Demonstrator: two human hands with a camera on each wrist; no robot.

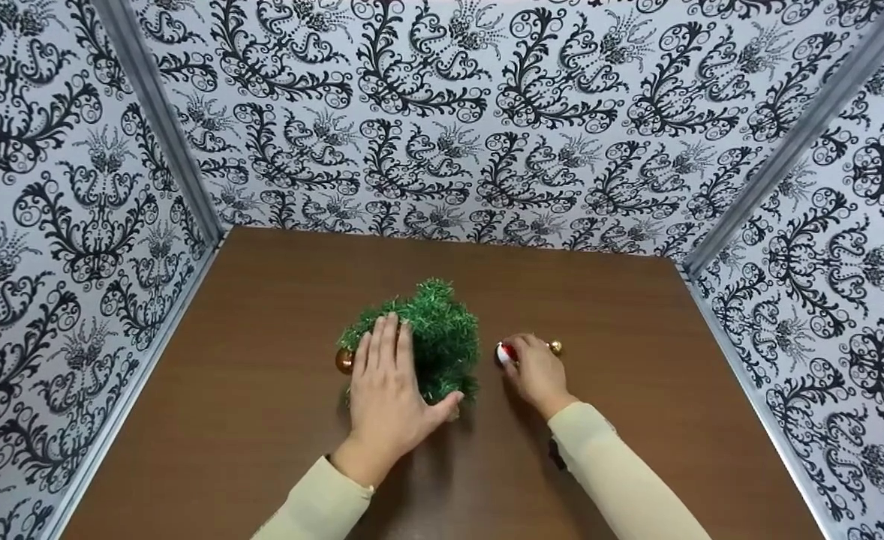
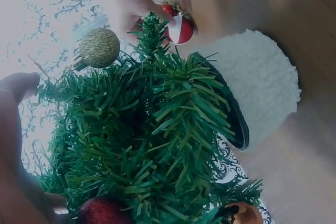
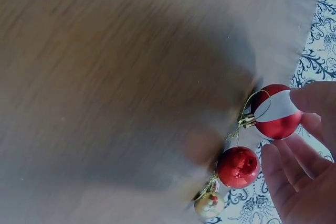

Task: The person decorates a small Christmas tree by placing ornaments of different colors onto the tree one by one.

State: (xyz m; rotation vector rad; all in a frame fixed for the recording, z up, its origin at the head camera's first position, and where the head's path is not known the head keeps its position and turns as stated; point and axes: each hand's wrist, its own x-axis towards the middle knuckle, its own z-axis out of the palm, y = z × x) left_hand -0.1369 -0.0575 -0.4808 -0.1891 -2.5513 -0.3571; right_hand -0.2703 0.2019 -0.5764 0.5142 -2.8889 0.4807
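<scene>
A small green artificial Christmas tree point(image 1: 442, 337) stands on the table. My left hand point(image 1: 391, 409) lies against its near left side, fingers straight and thumb spread. In the left wrist view, a gold glitter bauble point(image 2: 100, 48), a dark red bauble point(image 2: 105, 212) and a copper bauble point(image 2: 244, 214) hang among the branches. To the right of the tree, my right hand point(image 1: 541, 375) pinches a red and white bauble point(image 3: 276, 111) low over the table. Its thumb presses the white stripe, and a gold string loop hangs from the cap.
Beside the right hand lie a red bauble point(image 3: 239, 167) and a small gold bauble point(image 3: 209, 205) with a gold string. A white fuzzy base point(image 2: 262, 72) with a dark rim shows below the branches. Patterned walls point(image 1: 442, 112) enclose the brown table point(image 1: 277, 300) at the back and sides.
</scene>
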